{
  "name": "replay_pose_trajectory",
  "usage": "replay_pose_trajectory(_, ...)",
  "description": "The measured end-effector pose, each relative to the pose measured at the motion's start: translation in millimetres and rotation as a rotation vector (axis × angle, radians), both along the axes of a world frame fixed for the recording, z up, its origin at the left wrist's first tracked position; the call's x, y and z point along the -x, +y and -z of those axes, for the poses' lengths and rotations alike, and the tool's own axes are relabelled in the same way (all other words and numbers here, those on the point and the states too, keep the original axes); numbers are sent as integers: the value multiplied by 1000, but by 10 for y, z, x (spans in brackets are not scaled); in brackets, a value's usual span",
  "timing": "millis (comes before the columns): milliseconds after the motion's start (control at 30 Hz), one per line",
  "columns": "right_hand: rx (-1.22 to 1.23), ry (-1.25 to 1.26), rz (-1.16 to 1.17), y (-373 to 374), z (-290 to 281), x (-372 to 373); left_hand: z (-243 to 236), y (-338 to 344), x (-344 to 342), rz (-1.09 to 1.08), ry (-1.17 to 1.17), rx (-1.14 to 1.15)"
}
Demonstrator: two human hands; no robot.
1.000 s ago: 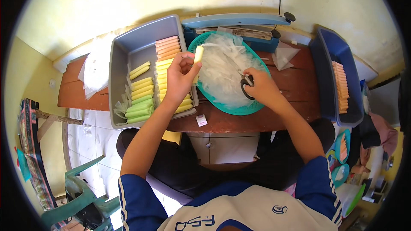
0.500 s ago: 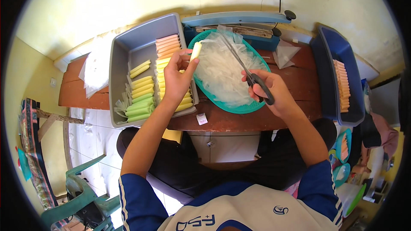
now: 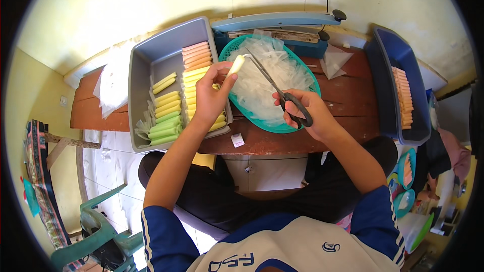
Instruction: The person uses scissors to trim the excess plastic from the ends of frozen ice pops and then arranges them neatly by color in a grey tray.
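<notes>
My left hand [image 3: 212,93] is closed round a pale yellow plastic-wrapped stick [image 3: 235,65], holding it tilted with its top end up and to the right. Black-handled scissors [image 3: 269,78] are gripped in my right hand [image 3: 308,113], their blades pointing up and left near the stick's top end. Whether the blades touch its wrapper I cannot tell. Below the blades is a green oval basket [image 3: 311,73] heaped with clear plastic offcuts [image 3: 272,83]. Left of it, a grey tub [image 3: 166,40] holds rows of pink sticks [image 3: 196,53], yellow sticks [image 3: 168,103] and green sticks [image 3: 165,130].
Behind the basket lies a long blue bar sealer [image 3: 277,21]. A dark blue tub [image 3: 385,90] with peach sticks [image 3: 402,95] stands at the right end of the brown wooden table [image 3: 348,111]. Clear plastic bags [image 3: 113,88] lie at the left; a green chair [image 3: 91,226] stands lower left.
The yellow stick has shifted slightly right and down and leans more to the right. My right hand and the scissors have moved left and a little down, toward the stick.
</notes>
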State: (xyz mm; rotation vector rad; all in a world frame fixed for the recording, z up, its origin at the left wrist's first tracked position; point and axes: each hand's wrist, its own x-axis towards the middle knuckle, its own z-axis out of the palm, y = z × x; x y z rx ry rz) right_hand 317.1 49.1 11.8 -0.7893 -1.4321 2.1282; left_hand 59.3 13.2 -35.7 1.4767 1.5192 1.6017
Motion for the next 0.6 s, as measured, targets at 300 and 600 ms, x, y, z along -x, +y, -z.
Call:
replay_pose_trajectory(300,-8,-17,10,1,3,11,-57,-31,-50,-11,139,1)
replay_pose_trajectory(600,-15,-29,38,6,14,7,-31,-15,-57,-36,193,-68)
